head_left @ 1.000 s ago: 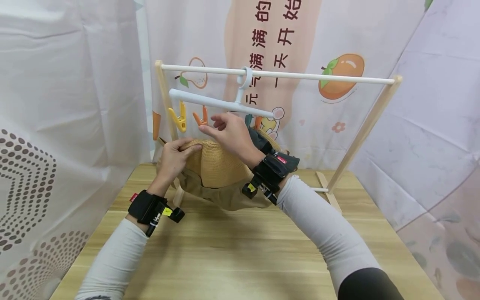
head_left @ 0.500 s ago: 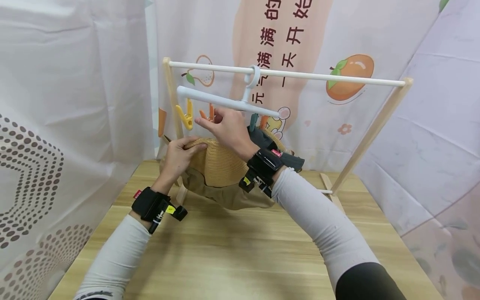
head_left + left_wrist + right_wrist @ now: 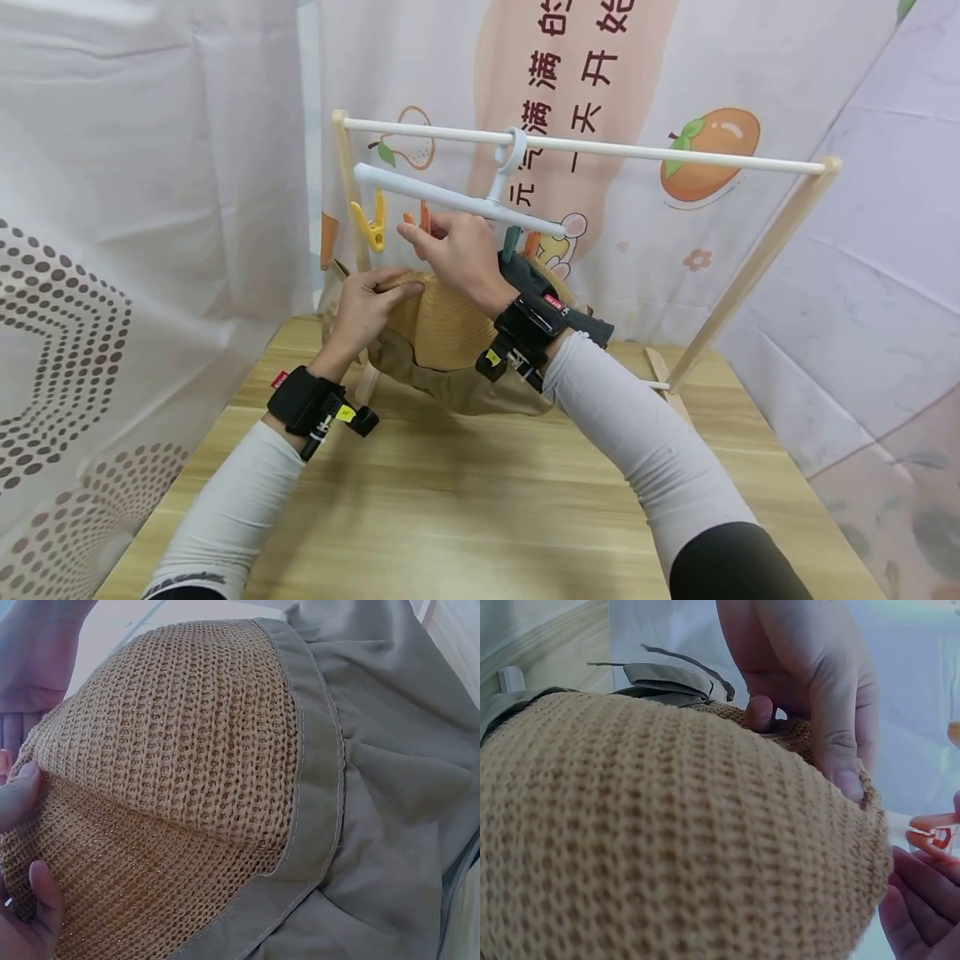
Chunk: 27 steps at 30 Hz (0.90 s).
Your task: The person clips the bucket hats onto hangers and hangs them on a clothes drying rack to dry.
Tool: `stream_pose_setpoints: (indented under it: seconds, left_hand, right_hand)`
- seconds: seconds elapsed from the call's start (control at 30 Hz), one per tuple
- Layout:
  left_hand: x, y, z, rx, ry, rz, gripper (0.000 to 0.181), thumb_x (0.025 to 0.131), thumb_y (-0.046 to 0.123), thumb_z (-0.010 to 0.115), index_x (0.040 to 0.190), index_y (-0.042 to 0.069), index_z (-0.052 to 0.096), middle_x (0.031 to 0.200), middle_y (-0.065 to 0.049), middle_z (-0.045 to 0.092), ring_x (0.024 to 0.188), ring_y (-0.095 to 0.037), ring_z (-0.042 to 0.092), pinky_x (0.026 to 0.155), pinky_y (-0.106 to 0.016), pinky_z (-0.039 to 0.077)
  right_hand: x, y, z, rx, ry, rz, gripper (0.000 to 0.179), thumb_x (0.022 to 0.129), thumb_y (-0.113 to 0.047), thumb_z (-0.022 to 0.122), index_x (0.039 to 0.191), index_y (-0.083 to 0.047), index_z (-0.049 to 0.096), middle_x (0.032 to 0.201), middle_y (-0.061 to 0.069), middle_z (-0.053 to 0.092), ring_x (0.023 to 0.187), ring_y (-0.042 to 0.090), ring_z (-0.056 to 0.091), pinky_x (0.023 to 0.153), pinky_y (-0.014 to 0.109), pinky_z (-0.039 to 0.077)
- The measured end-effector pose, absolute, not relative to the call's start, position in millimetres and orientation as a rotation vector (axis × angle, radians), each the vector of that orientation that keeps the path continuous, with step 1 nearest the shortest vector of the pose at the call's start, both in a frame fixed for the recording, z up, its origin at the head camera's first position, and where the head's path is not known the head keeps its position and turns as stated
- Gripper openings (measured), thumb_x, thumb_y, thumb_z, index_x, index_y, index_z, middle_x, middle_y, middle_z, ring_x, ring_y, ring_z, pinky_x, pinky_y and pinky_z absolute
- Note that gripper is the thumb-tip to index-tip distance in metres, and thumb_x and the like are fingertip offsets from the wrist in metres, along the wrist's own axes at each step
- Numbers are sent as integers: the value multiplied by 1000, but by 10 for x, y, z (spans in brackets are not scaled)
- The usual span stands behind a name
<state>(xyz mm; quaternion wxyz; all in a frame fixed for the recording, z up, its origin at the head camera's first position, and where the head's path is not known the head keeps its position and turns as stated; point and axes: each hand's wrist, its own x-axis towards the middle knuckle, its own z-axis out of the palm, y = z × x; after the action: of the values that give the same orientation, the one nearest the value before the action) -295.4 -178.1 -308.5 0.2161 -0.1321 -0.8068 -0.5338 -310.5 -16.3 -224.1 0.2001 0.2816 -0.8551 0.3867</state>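
A sun hat (image 3: 453, 329) with a tan knitted crown and a beige cloth brim hangs below a pale blue hanger (image 3: 442, 196). My left hand (image 3: 362, 315) pinches the left edge of the crown, folding it, with thumb and fingers seen again in the right wrist view. An orange clip (image 3: 425, 218) hangs under the hanger, and my right hand (image 3: 468, 258) grips it just above the hat. Its jaws stand apart in the right wrist view. To its left, a yellow clip (image 3: 373, 229) hangs free. A green clip (image 3: 512, 243) and another orange clip (image 3: 532, 244) hold the hat's right side.
The hanger hooks over the white bar (image 3: 637, 152) of a wooden rack (image 3: 757, 267). That rack stands on a wood-grain table (image 3: 480, 508). Printed curtains (image 3: 247, 167) surround the table at the back and sides.
My right hand has closed its fingers around the orange clip from beside it. The left hand keeps its pinch on the hat. The whole view has shifted slightly.
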Motion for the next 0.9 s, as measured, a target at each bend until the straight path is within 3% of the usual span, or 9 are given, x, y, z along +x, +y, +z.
stream_pose_setpoints:
  seconds: [0.1,0.23,0.43,0.63,0.77,0.9]
  left_hand:
    - [-2965,-1764,-3073,-372,-2219,-1496,36,86,32,75,115,9,73,116,-10,72,104,-15,66,81,-21,49]
    - [-2995,-1734,-3061,-407,-2194,-1517,35,86,27,75,115,7,73,116,-11,72,94,-5,64,78,-19,48]
    - [-3012,-1712,-3029,-380,-2161,-1543,34,85,26,76,111,5,74,106,-13,74,87,3,64,73,-17,49]
    - [-3012,-1752,-2993,-239,-2076,-1636,33,84,27,76,105,1,75,82,9,71,73,-5,51,62,-19,39]
    - [-3007,-1779,-2990,-218,-2063,-1667,35,85,29,75,106,1,75,77,13,63,70,-8,45,59,-19,35]
    - [-3004,-1795,-2995,-211,-2088,-1645,35,85,31,75,100,0,75,71,12,58,67,-8,44,57,-20,34]
  right_hand:
    - [-3099,-157,-2243,800,-2407,1051,45,96,-42,59,67,-9,67,54,-1,52,49,12,40,48,21,27]
    - [-3099,-141,-2241,774,-2433,1043,48,98,-41,57,63,-9,65,51,-3,40,47,11,37,47,22,25]
    - [-3105,-140,-2251,739,-2468,1135,46,98,-39,58,64,-10,67,51,-3,38,49,12,36,49,23,25]
    - [-3086,-178,-2264,761,-2478,1194,41,98,-37,58,68,-11,68,51,-3,38,46,11,32,47,23,23]
    - [-3075,-194,-2271,795,-2488,1162,39,97,-40,59,74,-11,70,56,0,53,48,11,34,48,23,25]
    - [-3088,-186,-2284,800,-2503,1161,35,96,-42,59,86,-13,75,75,1,71,55,11,44,52,22,29]
